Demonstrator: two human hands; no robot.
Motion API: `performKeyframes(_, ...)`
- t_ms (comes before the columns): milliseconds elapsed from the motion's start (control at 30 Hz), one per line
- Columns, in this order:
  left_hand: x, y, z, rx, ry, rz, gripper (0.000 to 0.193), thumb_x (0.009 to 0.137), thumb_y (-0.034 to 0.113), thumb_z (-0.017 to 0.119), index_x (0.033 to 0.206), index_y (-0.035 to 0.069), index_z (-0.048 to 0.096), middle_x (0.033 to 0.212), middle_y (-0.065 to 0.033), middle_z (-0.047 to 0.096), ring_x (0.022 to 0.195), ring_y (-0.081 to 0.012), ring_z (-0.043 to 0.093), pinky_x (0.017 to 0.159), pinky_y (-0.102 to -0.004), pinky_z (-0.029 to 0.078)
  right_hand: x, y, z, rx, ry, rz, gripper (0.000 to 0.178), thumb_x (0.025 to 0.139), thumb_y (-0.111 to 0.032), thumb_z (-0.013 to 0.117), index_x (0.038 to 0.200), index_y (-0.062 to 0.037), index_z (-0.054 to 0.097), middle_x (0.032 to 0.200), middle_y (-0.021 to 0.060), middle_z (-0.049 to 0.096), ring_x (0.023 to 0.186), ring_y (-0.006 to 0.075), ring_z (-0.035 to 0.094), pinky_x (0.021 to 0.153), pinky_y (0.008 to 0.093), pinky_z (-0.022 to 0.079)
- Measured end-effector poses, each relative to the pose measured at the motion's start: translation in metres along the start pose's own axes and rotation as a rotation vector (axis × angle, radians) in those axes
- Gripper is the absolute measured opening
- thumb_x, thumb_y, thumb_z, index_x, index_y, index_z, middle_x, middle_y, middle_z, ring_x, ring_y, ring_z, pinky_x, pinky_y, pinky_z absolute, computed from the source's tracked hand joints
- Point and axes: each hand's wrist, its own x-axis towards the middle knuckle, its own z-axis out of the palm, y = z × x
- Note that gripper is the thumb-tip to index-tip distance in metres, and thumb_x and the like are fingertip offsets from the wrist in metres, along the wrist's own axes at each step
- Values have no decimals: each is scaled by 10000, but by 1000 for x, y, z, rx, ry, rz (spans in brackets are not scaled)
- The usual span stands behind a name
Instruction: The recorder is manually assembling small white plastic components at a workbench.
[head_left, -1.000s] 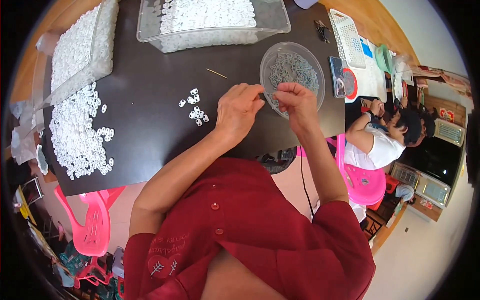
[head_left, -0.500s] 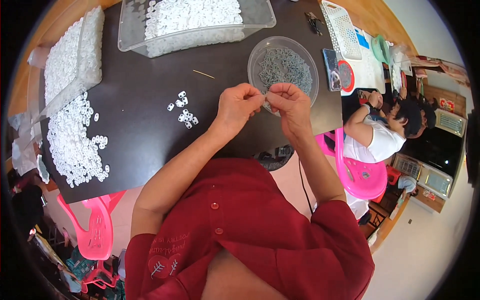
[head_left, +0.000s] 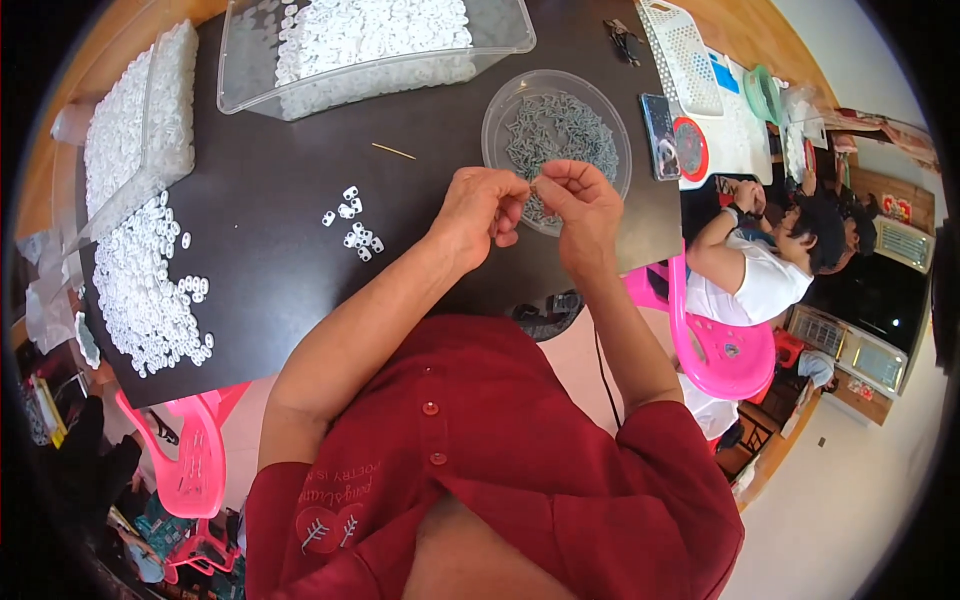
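Observation:
My left hand and my right hand meet fingertip to fingertip over the near rim of a round clear tub. Both are closed in a pinch; whatever sits between the fingertips is too small to make out. Inside the tub lies a heap of small grey screw-like pieces. To the left of my hands, several small white oval pieces with dark holes form two little clusters on the dark table. A thin tan stick lies beyond them.
A large clear bin of white pieces stands at the back. Another clear bin at the left spills into a loose pile. A phone and keys lie right of the tub. A person in white sits at the right.
The lower fingers of my left hand have loosened and spread a little, while both hands stay pinched together by the tub. The whole table has shifted slightly left in the view.

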Motion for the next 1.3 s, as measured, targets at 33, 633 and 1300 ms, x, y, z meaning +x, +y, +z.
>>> performKeyframes(33, 2, 0, 1, 6, 15, -13, 172, 751, 91, 570, 599, 44, 506, 521, -48, 453, 428, -133, 397, 380, -281, 283, -1, 1, 0, -22, 6, -35, 197, 760, 8, 657, 943, 10, 585, 830, 47, 612, 692, 96, 551, 591, 210, 425)
performKeyframes(633, 17, 17, 18, 60, 207, -62, 175, 702, 96, 573, 577, 52, 460, 494, -31, 381, 370, -109, 277, 354, -272, 196, 10, 16, -14, -382, -53, -201, 225, 811, 2, 621, 1026, -12, 556, 901, 28, 589, 799, 78, 545, 714, 201, 445)
performKeyframes(1300, -37, -15, -44, 1146, 287, 1259, 115, 674, -8, 668, 712, 25, 565, 665, -98, 553, 617, -284, 550, 548, -373, 444, -17, 8, 32, -204, -244, 109, 145, 823, -65, 610, 953, -2, 601, 828, 22, 603, 682, 73, 526, 607, 201, 416)
